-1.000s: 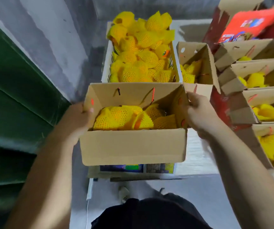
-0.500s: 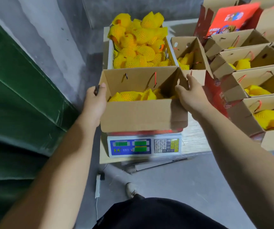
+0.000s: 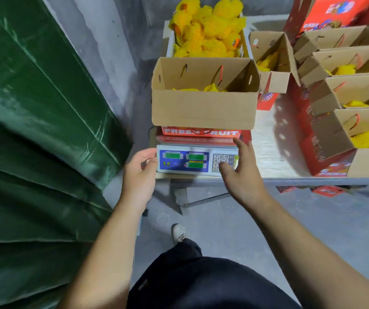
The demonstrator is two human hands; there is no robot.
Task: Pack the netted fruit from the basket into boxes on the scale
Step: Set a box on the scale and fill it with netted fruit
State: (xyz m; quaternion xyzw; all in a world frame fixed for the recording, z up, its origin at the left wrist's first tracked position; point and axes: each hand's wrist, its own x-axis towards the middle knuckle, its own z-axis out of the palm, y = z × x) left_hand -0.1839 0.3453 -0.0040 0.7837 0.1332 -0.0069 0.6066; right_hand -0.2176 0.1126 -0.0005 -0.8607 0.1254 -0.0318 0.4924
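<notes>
Both hands, left hand (image 3: pixel 139 172) and right hand (image 3: pixel 243 175), hang open, empty, before the scale (image 3: pixel 188 161) bearing the box (image 3: pixel 203 108)

Premises present as a fruit packing station in a bare storage room: concrete floor (image 3: pixel 268 224) and grey walls. An electronic price scale (image 3: pixel 195 160) sits at 12 o'clock, a heaped basket (image 3: pixel 170 44) of netted fruit (image 3: pixel 208 25) behind it. Open printed cartons (image 3: pixel 346 90) line the bench at 2 o'clock.

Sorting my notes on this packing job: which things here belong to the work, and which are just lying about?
In the job: box on the scale, basket of netted fruit, both hands.
Lying about: green curtain, red carton.
</notes>
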